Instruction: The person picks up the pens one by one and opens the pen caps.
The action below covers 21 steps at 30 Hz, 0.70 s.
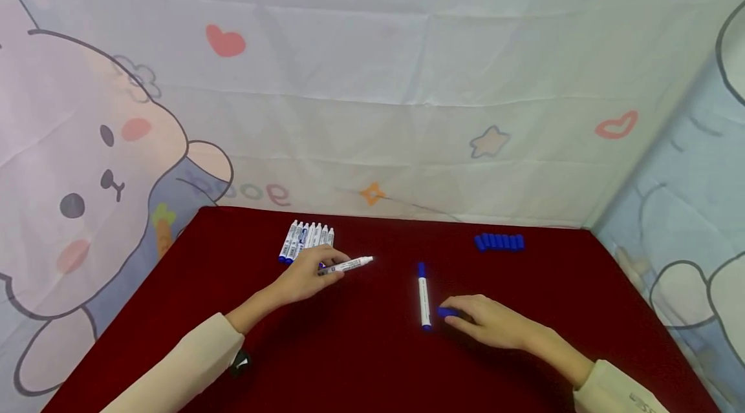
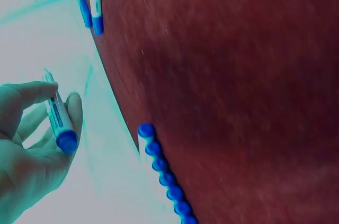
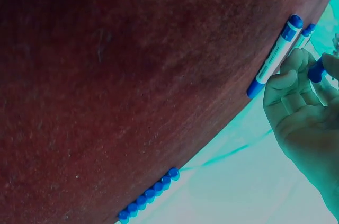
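Note:
My left hand pinches an uncapped whiteboard marker between thumb and fingers, its white tip end aimed to the right. In the left wrist view the blue rear end of this marker shows near the palm. My right hand pinches a loose blue marker cap just above the cloth. Between the hands lies a capped marker, its cap end pointing away from me. Behind my left hand, several uncapped markers lie side by side, partly hidden by the fingers.
Several blue caps lie in a row at the back right. Dark red cloth covers the table. A small dark object sits by the left sleeve, mostly covered. A printed curtain hangs behind the table and along its sides.

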Tool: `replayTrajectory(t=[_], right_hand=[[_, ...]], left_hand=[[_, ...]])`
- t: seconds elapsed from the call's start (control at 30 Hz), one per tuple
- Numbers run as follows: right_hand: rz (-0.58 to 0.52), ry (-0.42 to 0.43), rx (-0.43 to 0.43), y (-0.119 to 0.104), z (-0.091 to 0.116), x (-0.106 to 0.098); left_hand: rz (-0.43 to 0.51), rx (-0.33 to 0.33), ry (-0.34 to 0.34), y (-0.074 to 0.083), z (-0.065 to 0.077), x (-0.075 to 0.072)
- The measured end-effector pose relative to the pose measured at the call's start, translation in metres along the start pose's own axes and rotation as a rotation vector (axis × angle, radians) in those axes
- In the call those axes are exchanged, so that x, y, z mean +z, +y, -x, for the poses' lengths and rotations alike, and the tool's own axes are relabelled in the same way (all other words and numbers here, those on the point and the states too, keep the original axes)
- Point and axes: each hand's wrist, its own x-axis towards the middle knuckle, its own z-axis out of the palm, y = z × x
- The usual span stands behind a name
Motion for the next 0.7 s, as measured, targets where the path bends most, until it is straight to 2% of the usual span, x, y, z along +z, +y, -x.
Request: replayTrajectory(t=[0.1, 0.33, 0.57, 0.7], right_hand=[[-0.015, -0.001, -0.016, -0.001, -0.001, 0.003], [-0.051, -0.019, -0.024, -0.004, -0.001, 0.010], [-0.064, -0.032, -0.030, -0.006, 0.001, 0.014], [-0.060, -0.035, -0.026, -0.005, 0.000, 0.014]], left_hand=[[-0.017, -0.035, 0.041, -0.010, 0.002, -0.006], [-0.027, -0.123, 0.079, -0.037, 0.000, -0.018], [-0.109, -0.208, 0.150, -0.055, 0.001, -0.036], [-0.123, -0.243, 0.194, -0.067, 0.000, -0.046]])
